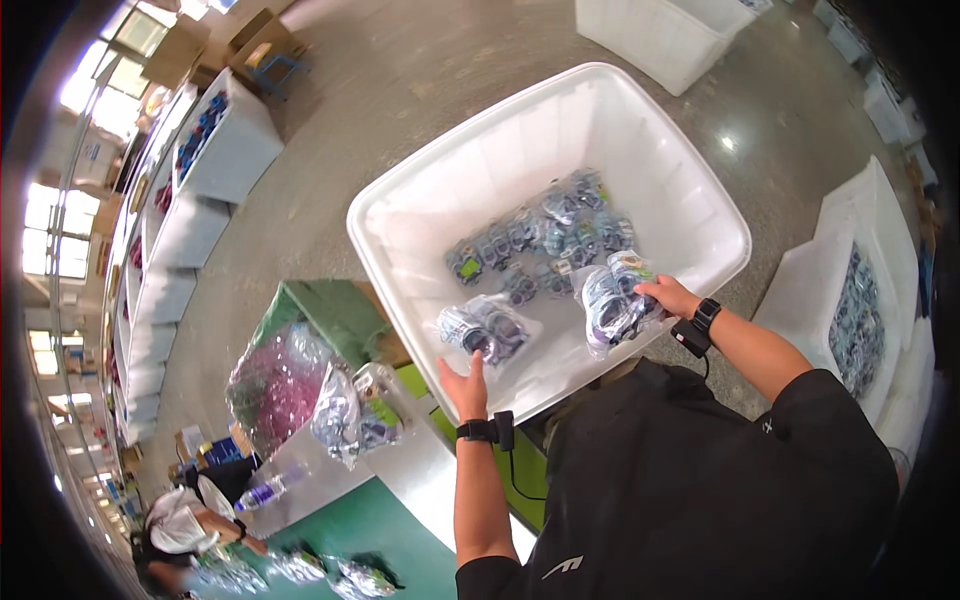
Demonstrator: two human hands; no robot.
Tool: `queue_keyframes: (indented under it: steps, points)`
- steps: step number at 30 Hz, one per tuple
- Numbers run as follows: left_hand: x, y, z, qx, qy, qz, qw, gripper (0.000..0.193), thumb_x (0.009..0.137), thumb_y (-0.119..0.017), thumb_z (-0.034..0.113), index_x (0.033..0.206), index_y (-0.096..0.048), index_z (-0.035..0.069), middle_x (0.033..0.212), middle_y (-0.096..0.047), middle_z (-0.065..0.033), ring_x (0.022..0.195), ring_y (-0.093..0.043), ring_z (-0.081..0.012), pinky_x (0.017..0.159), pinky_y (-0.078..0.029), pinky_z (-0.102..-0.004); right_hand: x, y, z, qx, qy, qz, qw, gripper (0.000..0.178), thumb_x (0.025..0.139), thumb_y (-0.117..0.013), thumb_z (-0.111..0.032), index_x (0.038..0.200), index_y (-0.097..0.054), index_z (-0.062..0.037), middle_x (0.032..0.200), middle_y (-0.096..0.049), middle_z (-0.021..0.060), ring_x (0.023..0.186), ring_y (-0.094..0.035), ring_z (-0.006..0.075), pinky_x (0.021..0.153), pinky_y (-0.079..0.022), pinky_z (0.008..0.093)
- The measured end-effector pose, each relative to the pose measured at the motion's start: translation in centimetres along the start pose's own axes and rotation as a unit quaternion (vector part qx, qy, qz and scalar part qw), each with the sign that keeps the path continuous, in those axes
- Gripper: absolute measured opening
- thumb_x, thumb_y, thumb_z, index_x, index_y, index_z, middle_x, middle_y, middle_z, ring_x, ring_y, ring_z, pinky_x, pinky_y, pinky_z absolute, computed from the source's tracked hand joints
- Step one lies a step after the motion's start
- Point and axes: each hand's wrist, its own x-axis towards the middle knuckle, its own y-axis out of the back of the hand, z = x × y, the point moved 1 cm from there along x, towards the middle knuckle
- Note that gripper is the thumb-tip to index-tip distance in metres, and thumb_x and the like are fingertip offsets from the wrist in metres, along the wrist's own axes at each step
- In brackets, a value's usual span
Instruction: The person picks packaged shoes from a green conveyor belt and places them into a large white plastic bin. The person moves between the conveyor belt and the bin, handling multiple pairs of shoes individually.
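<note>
My right hand (668, 297) grips the edge of a clear plastic bag holding a pair of grey-blue shoes (612, 300), over the near right part of a large white bin (400, 205). Just beyond my left hand (463, 388) is another bagged pair of shoes (485, 330). The fingers of that hand are spread, its fingertips close to the bag without closing round it. Whether they touch is hard to see. Several more bagged pairs of shoes (545, 235) lie in rows on the bin floor.
At left, a table with a green mat (370, 525) carries bagged shoes (350, 410) and a bottle (262, 492); another person's arm (225, 525) reaches over it. Beside it stands a green-sided box (325, 320) lined with plastic. More white bins (650, 40) stand around.
</note>
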Motion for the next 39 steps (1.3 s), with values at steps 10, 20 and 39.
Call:
queue_keyframes:
  steps: [10, 20, 39]
  points:
    - [-7.7, 0.1, -3.9, -0.049, 0.126, -0.058, 0.989, 0.045, 0.085, -0.066, 0.015, 0.124, -0.054, -0.004, 0.112, -0.061, -0.0158, 0.100, -0.058, -0.0213, 0.090, -0.046, -0.0338, 2.9, 9.8, -1.3, -0.097, 0.029, 0.145, 0.984, 0.042, 0.078, -0.070, -0.031, 0.105, -0.062, -0.0001, 0.085, -0.063, 0.0040, 0.070, -0.059, 0.0126, 0.060, -0.048, 0.0285]
    - [-17.8, 8.6, -12.6, -0.173, 0.319, 0.008, 0.932, 0.033, 0.089, -0.061, 0.012, 0.119, -0.056, -0.001, 0.097, -0.064, -0.0041, 0.079, -0.059, -0.0106, 0.063, -0.047, -0.0221, 8.6, 13.9, -0.3, -0.443, -0.015, 0.297, 0.846, 0.078, 0.076, -0.069, -0.042, 0.133, -0.038, 0.0017, 0.116, -0.059, 0.0263, 0.112, -0.057, 0.0345, 0.094, -0.046, 0.0405]
    - [-32.9, 19.9, -24.5, -0.275, 0.318, 0.314, 0.851, 0.032, 0.089, -0.061, 0.012, 0.117, -0.058, -0.003, 0.108, -0.062, -0.0129, 0.091, -0.061, -0.0181, 0.073, -0.053, -0.0297, 8.9, -16.3, 2.6, -0.459, 0.223, -0.173, 0.843, 0.024, 0.083, -0.063, -0.020, 0.097, -0.063, -0.0012, 0.066, -0.059, 0.0029, 0.056, -0.056, 0.0100, 0.050, -0.045, 0.0274]
